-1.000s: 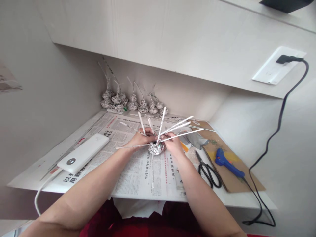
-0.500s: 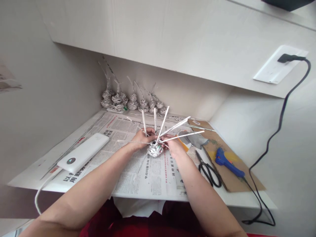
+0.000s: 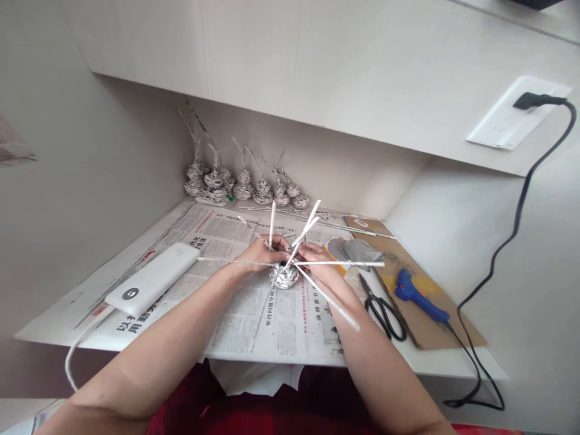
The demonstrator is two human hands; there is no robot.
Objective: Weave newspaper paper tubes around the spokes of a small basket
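Observation:
A small round woven piece of rolled newspaper [image 3: 284, 276] stands over the newspaper sheet, between my two hands. From its top, several white paper sticks [image 3: 338, 263] fan out up, left, right and toward me. My left hand [image 3: 266, 252] is closed on the piece's upper left side, thumb along the rim and fingers behind. My right hand [image 3: 316, 258] is at its upper right, with fingertips pinched around a paper stick close to the rim. One stick [image 3: 330, 299] crosses over my right wrist. The sticks partly hide the fingertips.
Several woven paper gourds [image 3: 243, 186] line the back wall. Loose paper sticks [image 3: 317, 216] lie before them. A white power bank [image 3: 156, 277] is at left. Black scissors [image 3: 385, 311], a blue glue gun [image 3: 419, 297] and cardboard [image 3: 430, 329] are at right. A black cord [image 3: 514, 223] hangs nearby.
The paper sticks have shifted around the rim: one now lies level to the right and another slants toward me over my right wrist. My right fingers have moved up slightly.

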